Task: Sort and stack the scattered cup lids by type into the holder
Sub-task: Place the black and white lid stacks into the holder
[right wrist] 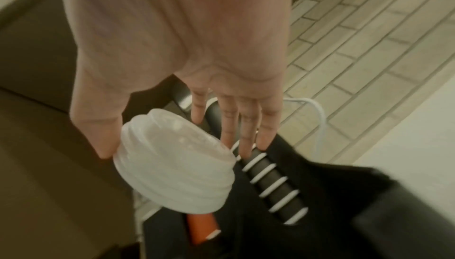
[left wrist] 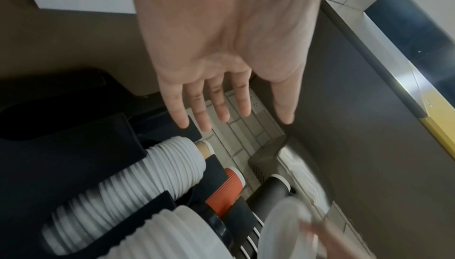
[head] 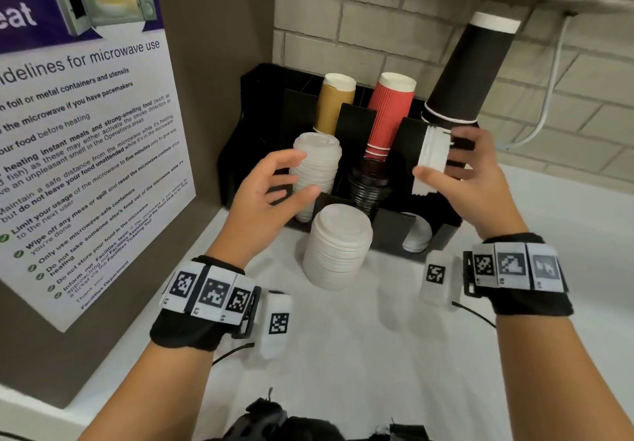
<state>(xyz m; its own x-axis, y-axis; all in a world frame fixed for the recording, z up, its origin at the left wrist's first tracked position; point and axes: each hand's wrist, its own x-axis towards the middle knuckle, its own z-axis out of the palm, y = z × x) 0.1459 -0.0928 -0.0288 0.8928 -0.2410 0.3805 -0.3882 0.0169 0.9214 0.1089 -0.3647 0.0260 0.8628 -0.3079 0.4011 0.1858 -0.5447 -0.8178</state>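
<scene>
1. On the tabletop [head: 377, 355], against the brick wall: the black holder [head: 391, 231], with its front-right bay nearly bare and the front-left and middle bays already filled.
2. Above that bay, mind the leaning black cup stack [head: 470, 70]; approach from the front and keep knuckles clear of its rims.
3. In front of the holder, leave the loose white stack [head: 338, 247] standing for a later trip; avoid brushing it with either wrist.
4. Left hand [head: 264, 197]: grip apart, fingers spread, holding nothing, beside the white stack in the front-left bay [head: 317, 166]; contact cannot be told. Use it to steady that stack if it wobbles.
5. Right hand [head: 470, 180]: grip clamped, thumb against fingers, on the small held lid stack [head: 433, 152], which lies on its side in the air over the front-right bay.
6. Turn the held stack upright first, domes matching the bottom lids [head: 417, 234] if, as seems likely, they are the same type.
7. Lower straight down through the cut-out, nest rim into rim, then let go only once seated; a tilted release probably spills the lids.
</scene>
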